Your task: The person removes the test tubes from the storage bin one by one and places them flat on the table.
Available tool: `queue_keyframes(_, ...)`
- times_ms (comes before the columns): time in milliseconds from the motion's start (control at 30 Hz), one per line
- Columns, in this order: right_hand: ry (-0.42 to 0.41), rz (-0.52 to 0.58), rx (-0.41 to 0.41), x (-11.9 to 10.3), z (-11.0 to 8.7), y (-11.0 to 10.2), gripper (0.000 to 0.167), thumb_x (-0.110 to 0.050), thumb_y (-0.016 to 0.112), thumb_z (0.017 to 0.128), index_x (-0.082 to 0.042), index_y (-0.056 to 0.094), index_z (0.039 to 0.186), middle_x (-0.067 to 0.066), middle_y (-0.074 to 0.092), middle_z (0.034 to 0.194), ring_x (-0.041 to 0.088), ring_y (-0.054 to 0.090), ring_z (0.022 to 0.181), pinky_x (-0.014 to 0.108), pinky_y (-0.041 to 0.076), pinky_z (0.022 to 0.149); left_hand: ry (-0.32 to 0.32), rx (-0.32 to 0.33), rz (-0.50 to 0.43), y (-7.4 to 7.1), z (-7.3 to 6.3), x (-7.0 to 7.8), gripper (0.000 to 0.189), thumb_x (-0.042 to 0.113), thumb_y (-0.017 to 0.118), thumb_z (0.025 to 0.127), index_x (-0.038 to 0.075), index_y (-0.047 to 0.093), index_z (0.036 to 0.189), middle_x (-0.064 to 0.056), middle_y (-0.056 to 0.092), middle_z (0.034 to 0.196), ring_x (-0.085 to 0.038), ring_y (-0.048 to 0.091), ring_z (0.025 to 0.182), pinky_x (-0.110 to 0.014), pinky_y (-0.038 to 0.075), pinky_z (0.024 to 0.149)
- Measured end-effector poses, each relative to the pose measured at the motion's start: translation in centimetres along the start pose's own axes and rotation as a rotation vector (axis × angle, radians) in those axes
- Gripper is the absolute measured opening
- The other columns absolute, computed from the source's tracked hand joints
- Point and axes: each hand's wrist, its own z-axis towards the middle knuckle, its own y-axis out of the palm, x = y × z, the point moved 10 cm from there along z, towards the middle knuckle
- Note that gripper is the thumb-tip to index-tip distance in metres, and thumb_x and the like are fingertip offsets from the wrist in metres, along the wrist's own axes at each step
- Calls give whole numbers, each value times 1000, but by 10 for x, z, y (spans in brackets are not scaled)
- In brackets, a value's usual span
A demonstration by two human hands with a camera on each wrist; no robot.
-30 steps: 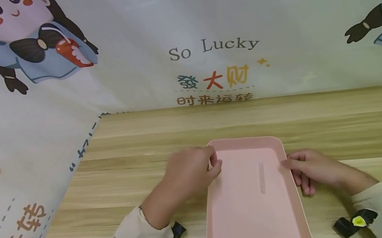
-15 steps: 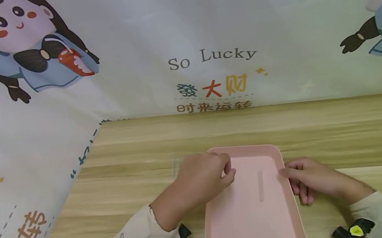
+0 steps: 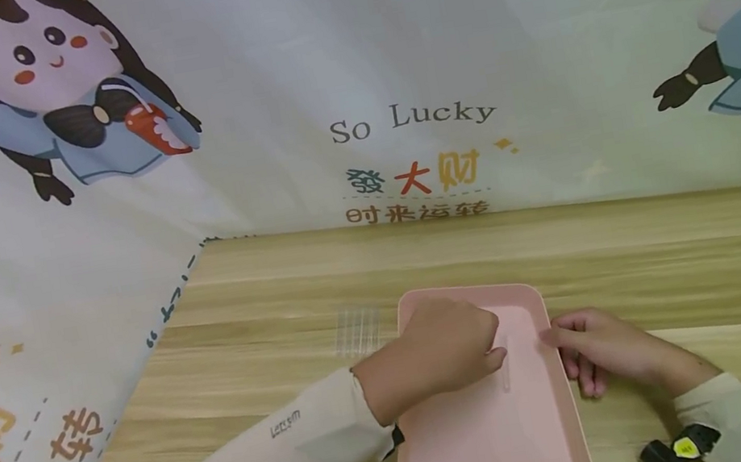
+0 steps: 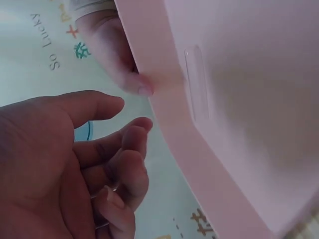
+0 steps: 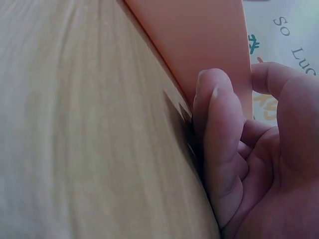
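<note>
A pink rectangular tray [image 3: 488,448] lies on the table in the head view. Inside it is one slim, clear tube-like piece [image 4: 197,82] with a rounded end, near the right wall. My left hand [image 3: 444,345] hovers over the tray's far part, close to this piece. Seen from the left wrist, its fingers are loosely bent, thumb apart from them, and nothing lies between. My right hand [image 3: 606,347] holds the tray's right wall, thumb on the rim and fingers against the outside, as the right wrist view also shows.
Several clear, slim pieces [image 3: 356,330] lie side by side on the wood-grain table [image 3: 264,298], left of the tray. A printed cloth [image 3: 249,120] hangs behind the table and along its left side.
My left hand has moved right across the tray, uncovering the clear pieces on the table to the left. The right hand stays at the tray's wall. The head view has tilted slightly.
</note>
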Motion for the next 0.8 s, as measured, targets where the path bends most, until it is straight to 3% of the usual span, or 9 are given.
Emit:
queue_keyframes(100,2,4,0,3,-1,1,45,-32,48,104,11,51,91,1,57,64,7,56,43,26,49,43,6,-70,11,12,8,8,40,44,60,96,21,48,66,9,43,55,-8,44,53,-30,38,47)
queue_keyframes(333,-3,-2,7,2,-1,0,45,-33,48,104,9,51,90,1,56,64,7,56,43,27,49,43,15,-108,53,27,23,18,34,46,63,94,21,56,72,8,57,64,-10,52,59,-34,46,58)
queue_keyframes(500,-1,-11,10,2,-1,1,45,-33,48,104,10,50,88,1,56,63,7,55,42,27,49,42,13,-157,72,35,25,20,33,47,61,95,21,58,75,8,59,68,-10,53,61,-34,48,62)
queue_keyframes(800,-4,-9,1,-2,-1,2,45,-32,47,104,10,50,89,1,56,64,7,55,43,26,49,43,-30,-184,68,37,22,15,37,48,59,97,21,57,72,7,60,68,-10,54,61,-33,48,61)
